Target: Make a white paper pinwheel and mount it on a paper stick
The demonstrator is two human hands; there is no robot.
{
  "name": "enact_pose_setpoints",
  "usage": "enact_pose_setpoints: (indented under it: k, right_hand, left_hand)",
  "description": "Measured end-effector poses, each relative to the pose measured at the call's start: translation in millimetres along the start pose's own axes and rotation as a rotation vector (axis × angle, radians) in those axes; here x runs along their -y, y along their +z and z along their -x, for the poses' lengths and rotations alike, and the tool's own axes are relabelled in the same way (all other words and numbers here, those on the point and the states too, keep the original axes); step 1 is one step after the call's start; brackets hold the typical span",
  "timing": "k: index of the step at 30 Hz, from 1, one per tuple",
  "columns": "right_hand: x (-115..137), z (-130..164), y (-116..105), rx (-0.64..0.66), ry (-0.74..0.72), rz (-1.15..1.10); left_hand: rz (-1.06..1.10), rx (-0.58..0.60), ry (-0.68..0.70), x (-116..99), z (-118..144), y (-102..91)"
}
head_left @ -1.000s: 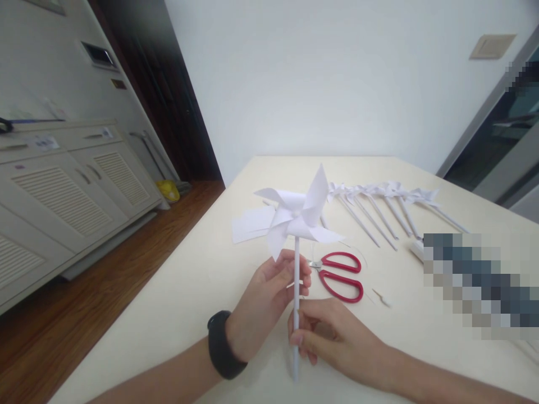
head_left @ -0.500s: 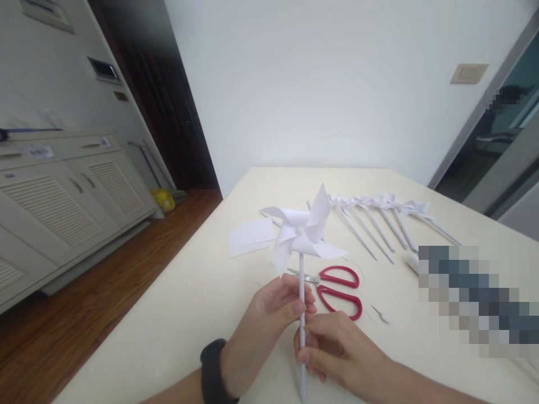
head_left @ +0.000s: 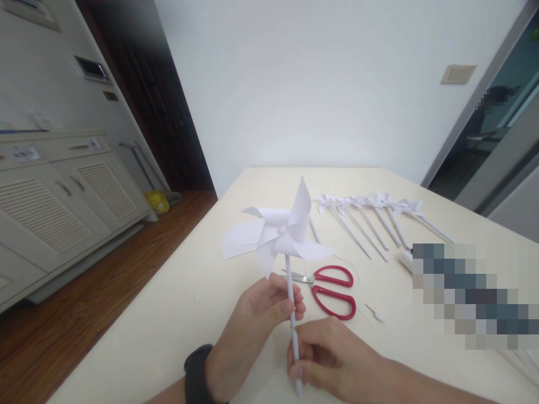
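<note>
I hold a white paper pinwheel (head_left: pixel 283 233) upright over the cream table (head_left: pixel 177 314). Its thin white stick (head_left: pixel 290 306) passes between both hands. My left hand (head_left: pixel 256 320), with a black watch on the wrist, pinches the stick just below the folded blades. My right hand (head_left: pixel 326 359) grips the stick lower down, near its bottom end. Red-handled scissors (head_left: pixel 332 289) lie shut on the table just right of the stick.
Several finished white pinwheels (head_left: pixel 370 216) lie in a row at the back right. White paper sheets (head_left: pixel 236 241) lie behind the held pinwheel. A small white scrap (head_left: pixel 374 313) sits right of the scissors. White cabinets (head_left: pixel 54 196) and wooden floor are to the left.
The view has shifted a little, and the pinwheel and both hands sit slightly lower and further left in frame. Both hands keep their hold on the stick.
</note>
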State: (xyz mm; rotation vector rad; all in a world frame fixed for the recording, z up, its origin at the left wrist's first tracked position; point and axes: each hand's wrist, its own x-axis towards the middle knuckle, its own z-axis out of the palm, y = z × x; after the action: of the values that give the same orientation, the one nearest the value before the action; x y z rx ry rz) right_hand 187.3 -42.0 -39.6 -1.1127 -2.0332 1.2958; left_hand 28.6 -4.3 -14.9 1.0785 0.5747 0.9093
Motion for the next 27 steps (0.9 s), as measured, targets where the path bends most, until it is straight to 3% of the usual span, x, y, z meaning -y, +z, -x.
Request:
enact_pose_setpoints:
  k: [14,27]
  right_hand:
    - [-1.5,0.1,-0.5,-0.049,0.011,-0.008]
    - [-2.3,-1.0,-1.2,-0.068,-0.022,-0.039]
  left_hand:
    - [-0.162,0.073,-0.078,4.1,-3.9,-3.5]
    - [-0.245,0.092,-0.004,3.9,-5.8,-7.1]
